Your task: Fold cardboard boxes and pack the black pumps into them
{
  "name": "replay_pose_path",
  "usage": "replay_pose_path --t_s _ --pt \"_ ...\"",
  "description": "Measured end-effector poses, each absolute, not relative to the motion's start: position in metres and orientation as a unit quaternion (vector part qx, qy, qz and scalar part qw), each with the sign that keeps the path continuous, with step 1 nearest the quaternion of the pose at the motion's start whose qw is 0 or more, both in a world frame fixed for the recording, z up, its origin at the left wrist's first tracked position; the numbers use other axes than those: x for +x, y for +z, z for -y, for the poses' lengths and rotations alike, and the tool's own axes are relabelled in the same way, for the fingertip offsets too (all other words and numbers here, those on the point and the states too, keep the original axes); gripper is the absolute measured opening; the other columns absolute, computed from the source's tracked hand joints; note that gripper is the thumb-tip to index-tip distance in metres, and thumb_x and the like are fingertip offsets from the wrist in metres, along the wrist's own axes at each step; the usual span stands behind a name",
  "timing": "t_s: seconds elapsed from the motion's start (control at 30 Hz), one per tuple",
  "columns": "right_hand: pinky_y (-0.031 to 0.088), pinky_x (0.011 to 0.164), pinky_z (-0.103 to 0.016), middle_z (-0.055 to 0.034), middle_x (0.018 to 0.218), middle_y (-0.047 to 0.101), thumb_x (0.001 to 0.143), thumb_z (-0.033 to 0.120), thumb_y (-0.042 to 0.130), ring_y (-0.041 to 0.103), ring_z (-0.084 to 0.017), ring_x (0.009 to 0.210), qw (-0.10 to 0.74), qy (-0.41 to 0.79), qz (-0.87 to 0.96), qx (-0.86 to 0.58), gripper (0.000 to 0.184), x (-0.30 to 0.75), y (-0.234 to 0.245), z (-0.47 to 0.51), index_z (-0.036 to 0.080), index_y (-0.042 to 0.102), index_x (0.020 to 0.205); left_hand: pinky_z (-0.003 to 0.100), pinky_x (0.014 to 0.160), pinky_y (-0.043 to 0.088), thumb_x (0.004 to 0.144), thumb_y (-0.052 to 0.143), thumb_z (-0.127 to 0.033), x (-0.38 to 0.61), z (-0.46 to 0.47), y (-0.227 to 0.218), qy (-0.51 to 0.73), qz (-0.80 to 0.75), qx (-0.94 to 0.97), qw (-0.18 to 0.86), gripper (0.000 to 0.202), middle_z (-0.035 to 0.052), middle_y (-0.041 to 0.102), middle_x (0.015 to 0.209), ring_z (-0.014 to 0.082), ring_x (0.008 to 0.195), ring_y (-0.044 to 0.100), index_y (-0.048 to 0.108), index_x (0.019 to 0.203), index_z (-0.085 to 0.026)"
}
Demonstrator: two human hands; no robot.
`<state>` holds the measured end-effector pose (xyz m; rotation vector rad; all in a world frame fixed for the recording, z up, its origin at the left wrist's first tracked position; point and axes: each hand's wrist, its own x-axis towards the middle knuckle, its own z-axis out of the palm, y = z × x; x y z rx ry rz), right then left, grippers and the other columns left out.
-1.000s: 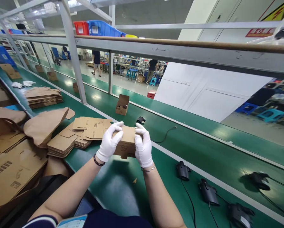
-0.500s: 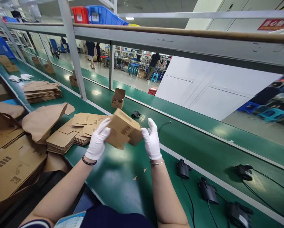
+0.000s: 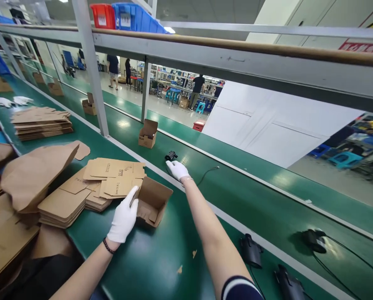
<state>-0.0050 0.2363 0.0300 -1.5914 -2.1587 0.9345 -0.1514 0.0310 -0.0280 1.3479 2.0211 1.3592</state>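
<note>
My left hand (image 3: 123,218), in a white glove, grips the left side of an open cardboard box (image 3: 153,200). The box is tilted, with its lid raised and its inside showing bare. My right hand (image 3: 177,170), gloved alike, reaches over the green belt with fingers stretched out. Its fingertips are at a small black device (image 3: 170,156); whether they touch it I cannot tell. Left of the box, flat printed cartons (image 3: 116,177) lie in a stack, close to my left hand.
Black corded devices (image 3: 251,250) lie at the right, one of them on the far belt (image 3: 314,240). Another open carton (image 3: 148,133) stands beyond the stack. A metal post (image 3: 91,71) rises at the left below a shelf beam (image 3: 236,54). Torn brown paper (image 3: 38,175) lies left.
The box has turned so that its opening faces me, now in my left hand alone. My right hand has moved away from beside the box, forward and left to the small black device.
</note>
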Motion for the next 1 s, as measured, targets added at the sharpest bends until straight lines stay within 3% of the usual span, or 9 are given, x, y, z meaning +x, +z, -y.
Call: replay_pose_path --t_s 0.1,0.23,0.33,0.43,0.57,0.7,0.83,0.93,1.0 --pt "0.033 0.104 -0.056 -0.0287 0.13 0.052 0.088 0.042 0.059 0.043 -0.041 0.128 0.166 0.282 0.71 -0.624 0.044 -0.041 0.008 -0.274 0.005 0.062 0.112 0.049 0.113 0.036 0.086 0.054 -0.038 -0.149 -0.02 -0.024 0.512 -0.719 0.457 0.109 0.061 0.013 0.051 0.143 0.031 0.132 0.048 0.042 0.143 -0.019" --pt "0.045 0.098 -0.049 -0.0152 0.124 0.058 0.09 0.033 0.061 0.055 -0.028 0.117 0.221 0.297 0.695 -0.616 0.031 -0.065 -0.008 -0.298 0.013 0.062 0.113 0.047 0.114 0.037 0.082 0.064 -0.035 -0.135 0.017 -0.016 0.595 -0.64 0.478 0.086 0.053 0.0057 0.06 0.134 0.0294 0.127 0.053 0.053 0.134 -0.029" --pt "0.055 0.084 -0.036 -0.0065 0.11 0.064 0.094 0.039 0.055 0.064 -0.015 0.091 0.294 0.337 0.688 -0.571 0.032 -0.054 0.004 -0.312 0.013 0.062 0.111 0.042 0.11 0.042 0.082 0.066 -0.036 -0.108 0.026 0.0 0.548 -0.554 0.502 0.375 0.041 0.0038 0.063 0.129 0.0281 0.124 0.056 0.063 0.123 -0.032" --pt "0.057 0.077 -0.027 -0.0047 0.09 0.069 0.1 0.041 0.036 0.065 -0.008 0.074 0.375 0.376 0.673 -0.515 0.044 -0.017 0.028 -0.311 0.01 0.065 0.089 0.045 0.106 0.044 0.085 0.062 -0.042 -0.073 -0.001 0.019 0.499 -0.413 0.362 0.67 0.049 0.0136 0.063 0.127 0.0287 0.115 0.062 0.057 0.129 -0.022" --pt "0.056 0.085 -0.032 -0.007 0.105 0.07 0.097 0.035 0.038 0.067 -0.014 0.098 0.437 0.419 0.662 -0.442 0.03 0.05 0.055 -0.249 0.019 0.06 0.087 0.043 0.102 0.046 0.088 0.055 -0.047 -0.037 -0.063 0.034 0.555 -0.316 0.117 0.76 0.052 0.0175 0.058 0.13 0.0256 0.114 0.062 0.049 0.131 -0.018" --pt "0.052 0.093 -0.04 -0.0091 0.118 0.065 0.091 0.035 0.047 0.064 -0.02 0.103 0.32 0.398 0.797 -0.324 0.019 0.105 0.072 -0.134 0.02 0.06 0.091 0.043 0.091 0.051 0.091 0.039 -0.061 -0.018 -0.097 0.041 0.484 -0.214 0.039 0.847 0.055 0.0137 0.066 0.099 0.0269 0.099 0.067 0.06 0.108 -0.013" --pt "0.049 0.092 -0.044 -0.0158 0.127 0.059 0.089 0.027 0.048 0.061 -0.025 0.105 0.186 0.171 0.906 -0.34 0.02 0.132 0.075 -0.043 0.019 0.054 0.071 0.035 0.073 0.056 0.093 0.045 -0.051 -0.007 -0.09 0.044 0.472 -0.195 0.006 0.86 0.04 0.0058 0.062 0.075 0.0186 0.072 0.065 0.059 0.092 -0.013" --pt "0.052 0.07 -0.033 -0.0082 0.09 0.069 0.089 0.025 0.046 0.065 -0.019 0.074 0.174 0.115 0.86 -0.466 0.015 0.147 0.077 -0.01 0.021 0.057 0.079 0.028 0.063 0.052 0.084 0.065 -0.038 -0.015 -0.076 0.043 0.566 -0.248 0.112 0.778 0.025 0.0018 0.061 0.077 0.0138 0.066 0.062 0.057 0.097 -0.018" --pt "0.048 0.059 -0.027 0.0007 0.069 0.066 0.089 0.025 0.047 0.061 -0.015 0.058 0.17 0.122 0.839 -0.502 0.013 0.156 0.087 -0.003 0.023 0.059 0.087 0.026 0.065 0.05 0.07 0.08 -0.031 -0.028 -0.068 0.042 0.635 -0.331 0.246 0.653 0.044 -0.0002 0.062 0.083 0.013 0.07 0.062 0.056 0.105 -0.021"
